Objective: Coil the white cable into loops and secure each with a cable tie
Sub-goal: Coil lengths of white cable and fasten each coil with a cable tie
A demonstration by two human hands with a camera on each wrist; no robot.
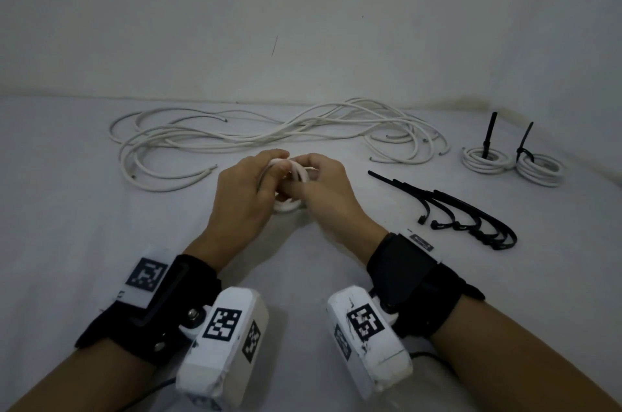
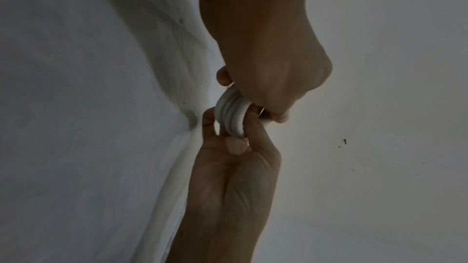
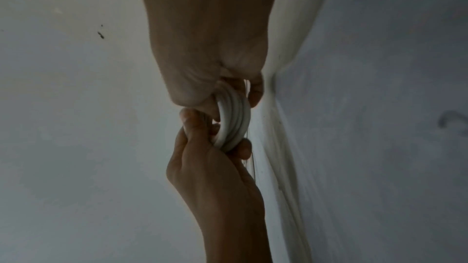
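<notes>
My left hand and right hand both gripped one small coil of white cable just above the white tabletop, fingers curled round its turns. Judged best to keep turns stacked flat and pinch with one hand before reaching for the loose black cable ties, near on the right.

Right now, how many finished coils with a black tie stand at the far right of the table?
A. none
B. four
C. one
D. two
D: two tied coils lie side by side at the far right, each with a black tie sticking up.
</notes>
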